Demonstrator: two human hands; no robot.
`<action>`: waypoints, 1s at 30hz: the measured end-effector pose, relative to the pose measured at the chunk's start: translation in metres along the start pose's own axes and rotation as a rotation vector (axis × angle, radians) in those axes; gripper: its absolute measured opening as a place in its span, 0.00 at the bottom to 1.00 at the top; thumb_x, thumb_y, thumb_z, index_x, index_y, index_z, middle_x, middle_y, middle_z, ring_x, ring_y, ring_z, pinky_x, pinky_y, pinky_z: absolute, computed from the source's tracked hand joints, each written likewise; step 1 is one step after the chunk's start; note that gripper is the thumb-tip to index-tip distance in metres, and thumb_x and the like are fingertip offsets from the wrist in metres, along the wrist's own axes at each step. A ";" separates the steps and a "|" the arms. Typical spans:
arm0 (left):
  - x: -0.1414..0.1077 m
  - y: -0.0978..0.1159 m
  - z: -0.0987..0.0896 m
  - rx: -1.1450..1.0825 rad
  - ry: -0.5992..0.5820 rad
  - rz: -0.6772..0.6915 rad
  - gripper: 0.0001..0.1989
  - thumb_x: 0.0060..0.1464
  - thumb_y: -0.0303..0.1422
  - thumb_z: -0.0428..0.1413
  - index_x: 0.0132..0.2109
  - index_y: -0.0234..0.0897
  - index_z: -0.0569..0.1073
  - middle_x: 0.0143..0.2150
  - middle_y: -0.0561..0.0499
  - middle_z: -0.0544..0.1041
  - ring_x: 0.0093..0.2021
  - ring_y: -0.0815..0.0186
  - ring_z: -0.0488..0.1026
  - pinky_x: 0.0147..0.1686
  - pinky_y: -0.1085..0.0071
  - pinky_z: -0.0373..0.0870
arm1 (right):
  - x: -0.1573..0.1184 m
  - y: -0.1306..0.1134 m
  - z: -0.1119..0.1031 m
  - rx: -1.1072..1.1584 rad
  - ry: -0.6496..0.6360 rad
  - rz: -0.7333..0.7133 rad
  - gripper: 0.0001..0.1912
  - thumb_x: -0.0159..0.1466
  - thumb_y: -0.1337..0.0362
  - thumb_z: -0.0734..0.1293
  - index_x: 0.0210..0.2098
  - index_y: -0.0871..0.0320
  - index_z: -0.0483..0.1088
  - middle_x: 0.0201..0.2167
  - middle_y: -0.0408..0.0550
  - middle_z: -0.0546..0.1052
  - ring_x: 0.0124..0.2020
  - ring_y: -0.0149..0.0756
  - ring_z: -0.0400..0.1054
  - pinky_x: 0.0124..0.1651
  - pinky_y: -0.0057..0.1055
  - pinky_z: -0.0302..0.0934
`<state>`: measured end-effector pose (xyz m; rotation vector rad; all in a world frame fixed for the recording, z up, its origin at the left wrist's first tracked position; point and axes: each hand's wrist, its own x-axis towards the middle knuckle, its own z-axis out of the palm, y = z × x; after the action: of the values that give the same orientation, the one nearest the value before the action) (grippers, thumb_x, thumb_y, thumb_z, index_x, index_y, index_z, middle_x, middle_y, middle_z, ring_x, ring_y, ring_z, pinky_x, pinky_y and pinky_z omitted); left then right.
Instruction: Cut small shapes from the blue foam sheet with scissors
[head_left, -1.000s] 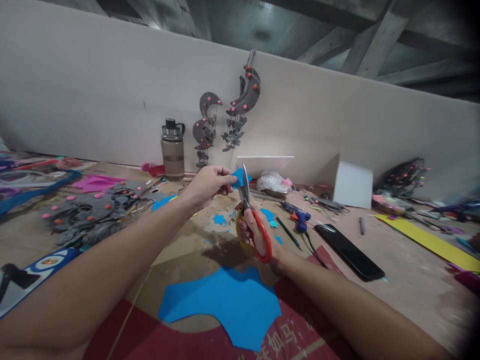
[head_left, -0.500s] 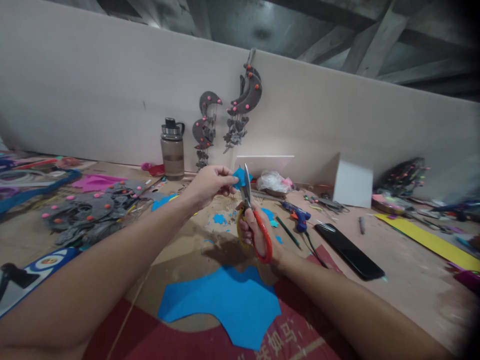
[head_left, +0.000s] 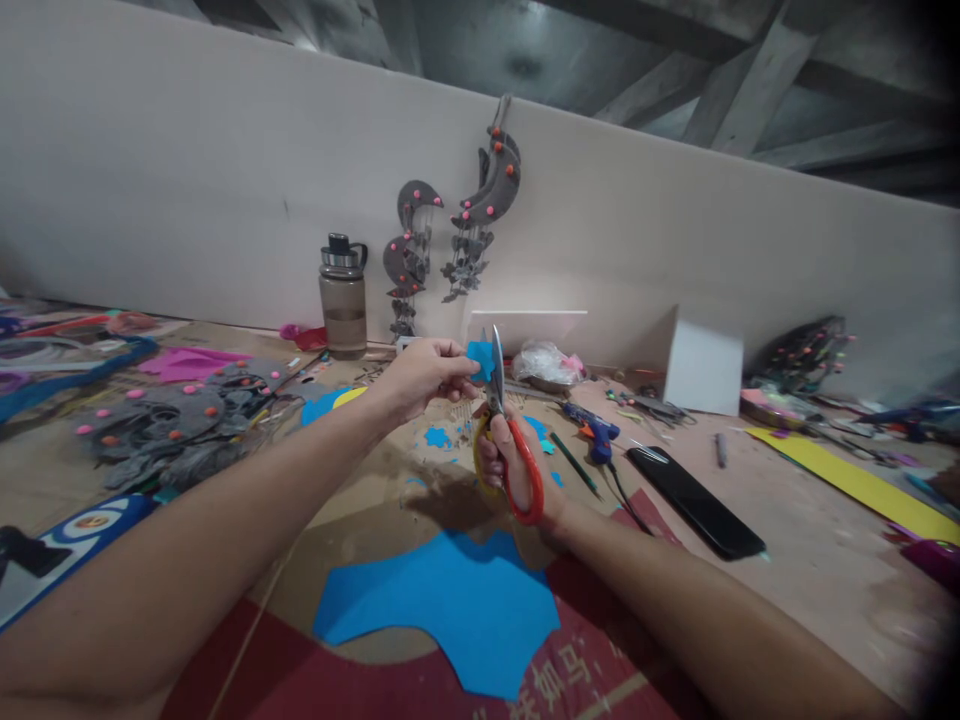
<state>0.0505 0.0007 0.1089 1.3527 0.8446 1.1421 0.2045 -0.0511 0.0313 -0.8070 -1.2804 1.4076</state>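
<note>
My left hand [head_left: 433,374] pinches a small blue felt piece [head_left: 480,360] between thumb and fingers. Wrapped around the red and yellow handles of a pair of scissors [head_left: 497,370] is my right hand [head_left: 504,450]. The scissors point upward with their blades a little apart, and the blue piece lies at them. Below my hands, a large blue felt sheet [head_left: 450,610] with curved cut edges lies on the cardboard. A small blue flower-like cutout [head_left: 436,437] and blue scraps are on the cardboard between my arms.
To the right are a green pencil [head_left: 574,464], a blue glue gun [head_left: 598,436] and a black phone [head_left: 694,500]. A water bottle [head_left: 343,300] stands by the wall. Grey felt moon mobiles [head_left: 499,185] hang behind my hands. Grey felt pieces with pompoms [head_left: 165,415] lie left.
The small blue piece has turned in my left fingers and sits against the scissor blades at a different angle. My right hand keeps its hold on the scissors.
</note>
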 end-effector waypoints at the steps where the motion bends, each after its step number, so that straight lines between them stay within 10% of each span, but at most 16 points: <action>1: 0.000 0.000 0.000 -0.001 0.001 -0.001 0.11 0.45 0.27 0.64 0.27 0.33 0.67 0.23 0.48 0.75 0.21 0.70 0.72 0.21 0.77 0.62 | 0.000 0.000 0.000 -0.002 0.000 -0.001 0.22 0.60 0.43 0.68 0.37 0.51 0.57 0.21 0.34 0.57 0.17 0.23 0.46 0.18 0.21 0.43; 30: 0.003 0.000 -0.008 0.109 0.035 0.102 0.07 0.48 0.29 0.63 0.29 0.33 0.71 0.22 0.51 0.73 0.21 0.73 0.68 0.24 0.76 0.62 | 0.001 -0.002 -0.002 -0.015 -0.071 -0.032 0.23 0.59 0.43 0.69 0.39 0.53 0.61 0.21 0.34 0.57 0.17 0.23 0.46 0.18 0.20 0.44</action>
<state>0.0438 0.0063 0.1084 1.4831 0.8820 1.2166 0.2065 -0.0503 0.0331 -0.7493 -1.3541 1.4128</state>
